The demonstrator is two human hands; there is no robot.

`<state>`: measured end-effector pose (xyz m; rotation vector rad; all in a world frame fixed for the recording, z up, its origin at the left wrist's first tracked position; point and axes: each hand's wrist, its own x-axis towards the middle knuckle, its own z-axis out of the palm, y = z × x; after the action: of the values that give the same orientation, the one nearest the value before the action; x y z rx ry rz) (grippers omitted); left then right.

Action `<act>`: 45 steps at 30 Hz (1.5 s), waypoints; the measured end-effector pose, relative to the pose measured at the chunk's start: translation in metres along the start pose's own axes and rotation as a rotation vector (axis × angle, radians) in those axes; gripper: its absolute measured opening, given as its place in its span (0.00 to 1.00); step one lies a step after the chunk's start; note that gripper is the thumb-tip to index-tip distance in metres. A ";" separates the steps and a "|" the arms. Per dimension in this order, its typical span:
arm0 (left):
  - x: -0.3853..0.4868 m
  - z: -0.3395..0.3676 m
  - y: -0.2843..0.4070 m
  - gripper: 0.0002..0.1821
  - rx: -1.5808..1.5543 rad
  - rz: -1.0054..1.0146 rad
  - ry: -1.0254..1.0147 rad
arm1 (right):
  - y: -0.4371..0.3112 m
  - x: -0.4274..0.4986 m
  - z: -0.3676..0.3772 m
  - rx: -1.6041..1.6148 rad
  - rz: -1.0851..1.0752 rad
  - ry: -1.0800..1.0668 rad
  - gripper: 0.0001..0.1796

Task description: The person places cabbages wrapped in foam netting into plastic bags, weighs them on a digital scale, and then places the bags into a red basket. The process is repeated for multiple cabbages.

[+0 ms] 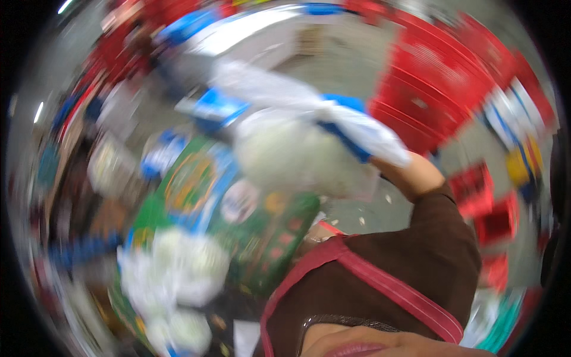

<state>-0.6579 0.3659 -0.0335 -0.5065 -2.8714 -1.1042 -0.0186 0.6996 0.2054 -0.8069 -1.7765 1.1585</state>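
Note:
The picture is strongly blurred. My right arm, in a brown sleeve with a white covering over the forearm, reaches forward from the right. Its covered end, my right hand (pixel 328 110), is at the top of a large clear bag of pale green contents (pixel 285 151); the fingers cannot be made out. White plastic sheeting (pixel 263 87) stretches left from there. Beneath the bag lies green printed sacking (pixel 267 223). White bags with pale round contents (pixel 178 267) rest on the sacking at lower left. My left hand is out of view.
Stacked red plastic crates (pixel 428 85) stand at upper right, with smaller red containers (pixel 473 187) below them. A blue-and-white object (pixel 218 107) is beyond the sacking. Further back is a long white-topped unit (pixel 250 35). Another clear bag (pixel 109 165) is at left.

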 end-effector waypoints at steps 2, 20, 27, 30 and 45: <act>-0.018 0.030 0.074 0.36 -0.198 0.041 0.018 | 0.010 -0.021 -0.041 0.119 0.060 0.217 0.15; -0.426 0.080 0.554 0.25 -1.204 0.091 -0.525 | -0.002 -0.243 -0.496 0.134 0.043 0.862 0.11; -0.512 0.175 0.794 0.24 -1.231 0.433 -1.035 | -0.071 -0.255 -0.654 -0.162 -0.349 0.944 0.14; -0.548 0.211 0.925 0.21 -1.380 0.713 -1.110 | -0.092 -0.237 -0.718 -0.432 -0.498 0.941 0.14; -0.869 0.348 1.297 0.05 -1.515 1.927 -0.818 | -0.076 -0.097 -0.991 -1.673 -0.466 1.097 0.15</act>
<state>0.5966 1.2449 0.4282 -2.7811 0.2011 -1.8953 0.9084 0.9702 0.4591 -1.3486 -1.4094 -1.2210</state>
